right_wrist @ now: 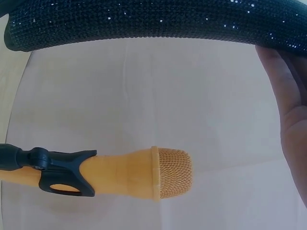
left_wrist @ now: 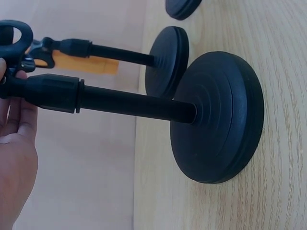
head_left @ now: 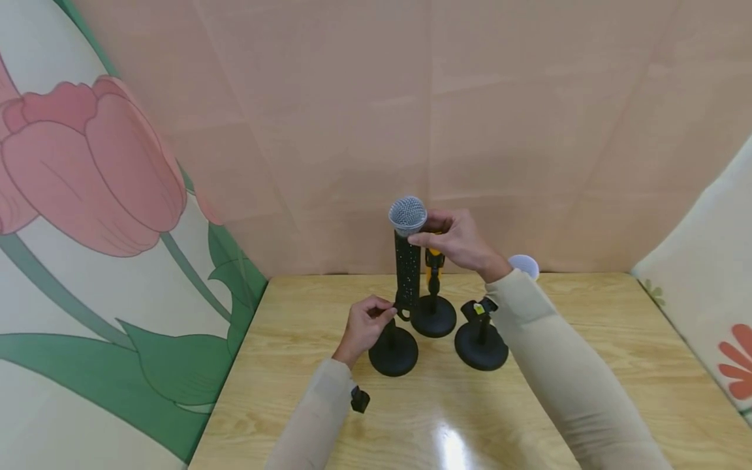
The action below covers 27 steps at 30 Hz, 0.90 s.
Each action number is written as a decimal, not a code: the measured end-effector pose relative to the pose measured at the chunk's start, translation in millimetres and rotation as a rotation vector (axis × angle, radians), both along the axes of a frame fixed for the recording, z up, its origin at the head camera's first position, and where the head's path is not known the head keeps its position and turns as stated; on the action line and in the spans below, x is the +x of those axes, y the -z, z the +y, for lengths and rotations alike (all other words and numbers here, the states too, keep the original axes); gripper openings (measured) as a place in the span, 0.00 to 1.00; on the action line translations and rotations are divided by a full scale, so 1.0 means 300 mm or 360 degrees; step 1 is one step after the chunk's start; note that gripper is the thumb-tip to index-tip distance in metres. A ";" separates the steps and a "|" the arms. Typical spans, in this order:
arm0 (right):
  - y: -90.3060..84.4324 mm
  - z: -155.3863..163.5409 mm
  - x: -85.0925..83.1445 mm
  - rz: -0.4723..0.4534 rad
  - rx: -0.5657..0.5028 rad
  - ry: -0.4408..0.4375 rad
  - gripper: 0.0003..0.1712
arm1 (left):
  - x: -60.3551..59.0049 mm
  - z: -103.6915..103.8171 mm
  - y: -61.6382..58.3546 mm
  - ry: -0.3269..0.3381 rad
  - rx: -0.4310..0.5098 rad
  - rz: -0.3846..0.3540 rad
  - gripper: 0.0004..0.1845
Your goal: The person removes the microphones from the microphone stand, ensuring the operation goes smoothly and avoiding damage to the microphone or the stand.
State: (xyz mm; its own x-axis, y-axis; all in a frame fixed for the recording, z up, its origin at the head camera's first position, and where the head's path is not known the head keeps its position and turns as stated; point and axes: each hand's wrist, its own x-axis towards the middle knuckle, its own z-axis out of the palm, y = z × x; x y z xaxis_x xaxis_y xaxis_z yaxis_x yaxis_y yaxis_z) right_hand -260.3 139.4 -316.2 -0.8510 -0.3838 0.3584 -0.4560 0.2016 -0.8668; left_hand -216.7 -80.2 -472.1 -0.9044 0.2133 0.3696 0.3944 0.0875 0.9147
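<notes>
1. Closest to me I see my two long sleeves coming in over the wooden table (head_left: 587, 339). A small black clip (head_left: 360, 399) lies on the table just beside my left sleeve.
2. Next comes the near stand (head_left: 393, 351), a black one with a round flat foot. My left hand (head_left: 365, 324) is at the top of its thin pole. The fingers are curled in and pinch the clip part up there. From the left wrist view I see the pole (left_wrist: 120, 101) running to the big round foot (left_wrist: 218, 117), and my fingers (left_wrist: 17, 124) sit right by the top end.
3. To the right of it stands another black stand (head_left: 480, 343). It has a small yellow spot on its clip. No hand touches it.
4. A bit farther back is the middle stand (head_left: 433, 314). It holds an orange microphone (right_wrist: 139, 172) in its black clip.
5. The black sparkly microphone (head_left: 408, 251) stands up straight above the near stand, with its silver mesh head on top. Its bottom end is right at my left fingers.
6. My right hand (head_left: 455, 241) holds this microphone just under the silver head. The fingers are wrapped around it.
7. Farther back, a white round thing (head_left: 524, 265) peeks out behind my right arm.
8. Last is the pink wall (head_left: 411, 98).
</notes>
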 end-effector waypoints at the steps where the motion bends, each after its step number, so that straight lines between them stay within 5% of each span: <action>1: -0.005 0.003 0.002 0.0005 -0.0021 -0.0006 0.22 | 0.001 0.000 0.000 0.0002 0.0000 -0.0001 0.04; 6: -0.088 0.027 0.015 0.0126 -0.0246 -0.0012 0.22 | -0.001 -0.003 -0.004 0.0010 -0.0026 -0.0009 0.04; 11: -0.175 0.044 0.016 0.0284 -0.0174 0.0016 0.21 | -0.019 -0.016 -0.016 -0.0023 -0.0034 0.0006 0.04; 16: -0.178 0.055 0.006 0.0283 -0.0175 0.0001 0.22 | -0.034 -0.016 -0.023 -0.0035 -0.0056 0.0032 0.05; 27: -0.146 0.072 0.018 0.0205 -0.0068 0.0070 0.22 | -0.032 -0.030 0.002 -0.0023 -0.0110 -0.0137 0.09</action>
